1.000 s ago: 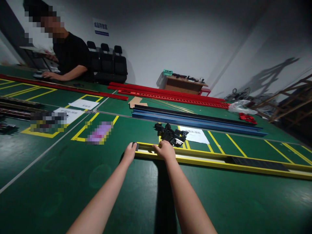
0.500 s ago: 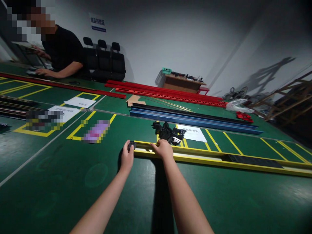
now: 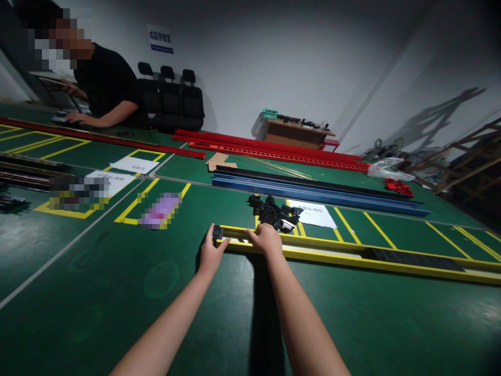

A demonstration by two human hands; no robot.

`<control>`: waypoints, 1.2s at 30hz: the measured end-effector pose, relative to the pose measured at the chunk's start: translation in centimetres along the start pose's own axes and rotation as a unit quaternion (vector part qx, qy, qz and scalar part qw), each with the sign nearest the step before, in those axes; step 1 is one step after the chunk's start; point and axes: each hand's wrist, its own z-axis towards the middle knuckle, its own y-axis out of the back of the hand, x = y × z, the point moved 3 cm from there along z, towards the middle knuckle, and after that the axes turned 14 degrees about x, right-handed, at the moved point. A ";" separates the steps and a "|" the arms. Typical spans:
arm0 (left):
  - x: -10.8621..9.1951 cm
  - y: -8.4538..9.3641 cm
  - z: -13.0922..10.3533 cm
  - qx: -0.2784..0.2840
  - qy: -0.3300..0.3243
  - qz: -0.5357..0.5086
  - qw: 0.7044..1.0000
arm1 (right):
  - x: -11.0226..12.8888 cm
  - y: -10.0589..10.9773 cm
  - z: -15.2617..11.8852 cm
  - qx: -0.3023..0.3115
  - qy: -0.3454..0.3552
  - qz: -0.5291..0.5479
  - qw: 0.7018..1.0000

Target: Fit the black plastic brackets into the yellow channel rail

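The long yellow U-shaped channel [image 3: 332, 254] lies on the near part of the green tabletop [image 3: 176, 324], running from the middle to the right, where the picture's edge cuts off its far end. At its left end sits a small square black block [image 3: 217, 233]; a marking on its face is too small to make out. The left hand [image 3: 212, 253] is cupped around this end, moderately spread, fingers along the block's left side and thumb by the channel's near wall; I cannot tell how firmly it grips. The right hand [image 3: 267, 240] lies across the channel just to the right, thumb pointing left, covering part of the inside. Its other fingers are hidden, so I cannot tell how far they close. Farther right, a long flat black strip [image 3: 415, 258] lies within the channel.

Just beyond the right hand, a jumbled heap of black plastic parts [image 3: 274, 213] lies close to the channel, partly covering a white printed paper sheet [image 3: 317, 214]. Behind are long blue rails [image 3: 313, 196], then red rails [image 3: 282, 149]. To the left, a purple item [image 3: 160, 210] is blurred into blocks. At the far left, a person in a black top [image 3: 109, 83] rests one hand near a small object that is hard to identify.
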 end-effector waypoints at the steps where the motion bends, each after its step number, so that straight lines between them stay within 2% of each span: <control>1: 0.0 0.0 0.0 0.004 0.002 0.002 1.000 | 0.0 0.0 0.0 0.000 0.001 -0.001 1.000; 7: 0.0 -0.2 0.1 0.043 0.002 -0.013 0.999 | 0.0 -0.2 0.1 -0.015 0.021 -0.001 1.000; 12: -0.1 -0.4 0.1 0.062 -0.005 -0.032 0.998 | -0.2 0.1 -0.2 -0.092 0.080 0.019 0.992; 15: 0.0 -0.5 0.1 0.075 -0.016 -0.026 0.997 | -0.4 0.0 -0.2 -0.104 0.096 0.032 0.989; 26: 0.8 -0.7 0.6 0.084 -0.058 -0.025 0.994 | -0.8 -0.8 -0.3 -0.133 0.025 0.096 0.986; 33: 1.7 0.5 3.0 0.160 -0.063 0.028 0.985 | -0.8 -0.6 -0.1 -0.126 0.014 0.123 0.984; 36: 1.7 0.5 3.3 0.169 -0.062 0.066 0.981 | -1.0 -0.7 0.0 -0.125 0.013 0.127 0.984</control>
